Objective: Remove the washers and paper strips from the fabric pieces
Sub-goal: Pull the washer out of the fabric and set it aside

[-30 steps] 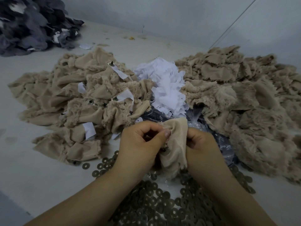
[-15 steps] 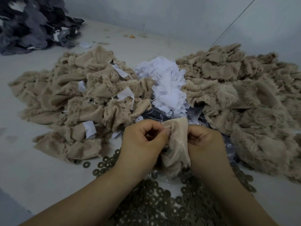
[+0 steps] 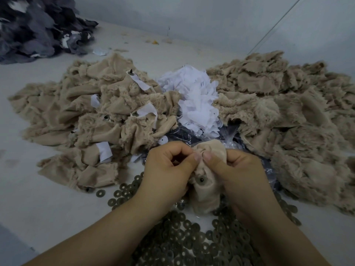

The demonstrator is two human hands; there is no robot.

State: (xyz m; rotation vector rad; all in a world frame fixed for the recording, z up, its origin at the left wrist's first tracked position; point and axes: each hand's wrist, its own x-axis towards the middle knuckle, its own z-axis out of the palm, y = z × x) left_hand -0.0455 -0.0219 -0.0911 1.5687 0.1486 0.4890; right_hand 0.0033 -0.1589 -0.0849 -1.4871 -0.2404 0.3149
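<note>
- Table (image 3: 38,208): pale surface; you are working over it with everything below lying on it.
- Right heap (image 3: 288,116): tan fabric pieces, lying bare of paper.
- Left heap (image 3: 86,116): tan pieces, white strips (image 3: 146,112) and studs showing on several.
- Dark heap (image 3: 34,29): sitting far left, well apart.
- Washers (image 3: 182,240): spreading under your wrists.
- Paper pile (image 3: 196,100): white, sitting between the tan heaps.
- Piece (image 3: 206,187): you are holding it above the washers.
- Left hand (image 3: 167,169): pinching the piece's top edge.
- Right hand (image 3: 242,175): pinching the same edge, thumbs nearly touching.
- Washer (image 3: 201,179): showing on the piece, between your hands.
</note>
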